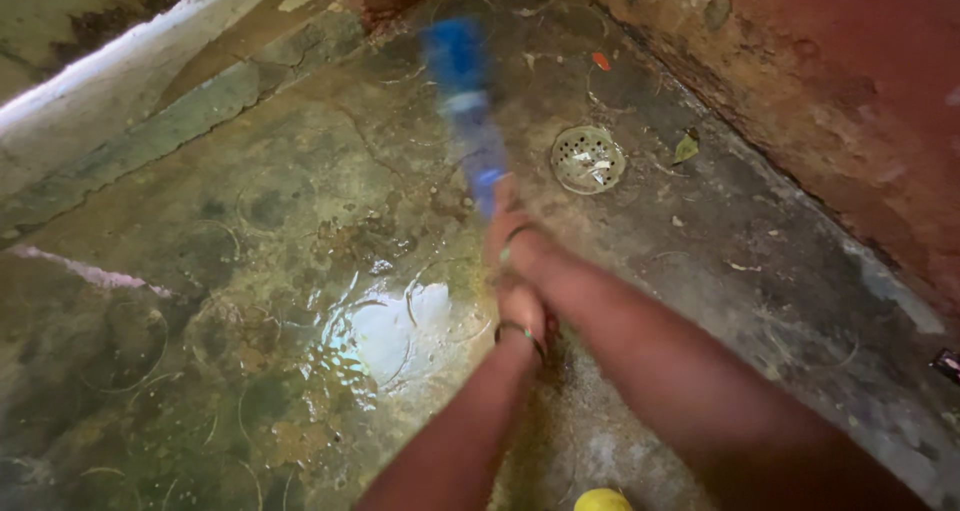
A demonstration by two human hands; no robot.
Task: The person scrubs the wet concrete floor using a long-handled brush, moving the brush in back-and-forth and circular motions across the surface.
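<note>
Both hands (515,271), blue bottle (466,111) pointing away.

Blue long-handled tool (468,111), motion-blurred, pale band mid-length, angled up over wet stained floor.

A blurred blue bottle (468,111) with a pale band around its middle stood tilted over the wet floor (250,271), near the far wall.

Drain (587,158) right of brush (468,101), puddle (385,336) left of hands (520,271).
</note>
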